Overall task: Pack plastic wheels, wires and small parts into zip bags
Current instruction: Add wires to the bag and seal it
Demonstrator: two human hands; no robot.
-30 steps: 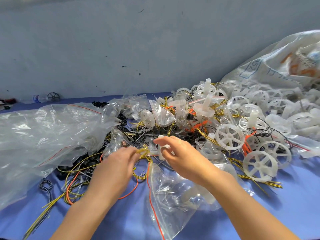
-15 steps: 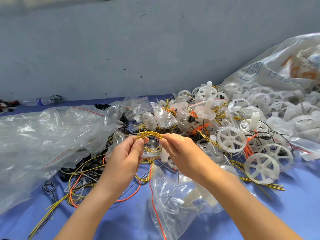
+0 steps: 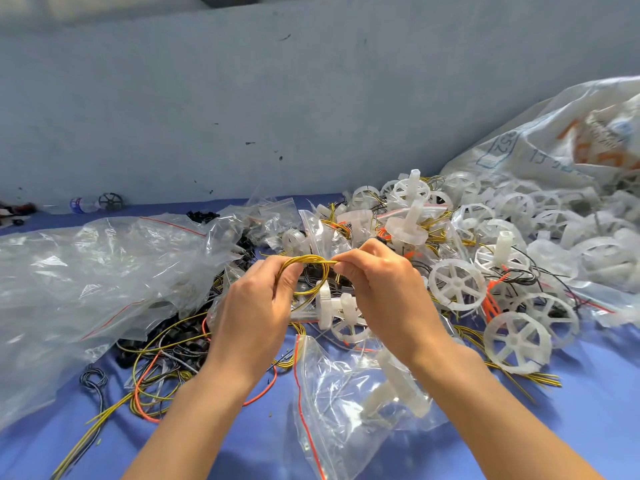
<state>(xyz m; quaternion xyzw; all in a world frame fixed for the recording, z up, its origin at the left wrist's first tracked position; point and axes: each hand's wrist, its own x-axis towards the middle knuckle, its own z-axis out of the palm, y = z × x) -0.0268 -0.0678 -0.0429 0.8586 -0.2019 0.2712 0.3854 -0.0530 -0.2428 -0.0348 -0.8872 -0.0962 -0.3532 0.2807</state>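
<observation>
Change: yellow wire (image 3: 311, 260) raised and coiled (centre frame).
Hands: left hand (image 3: 252, 306), right hand (image 3: 388, 292) pinch it.
Meaning: seems pack-ready.

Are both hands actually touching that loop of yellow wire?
Touching. The head view shows the left hand and right hand each pinching the yellow wire loop between their fingers.

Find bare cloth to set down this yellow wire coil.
Bare blue cloth near right, between right forearm and white wheels; smaller patch between left forearm and zip bag. Crowded: wheels right, clear bags and wire tangle left.
</observation>
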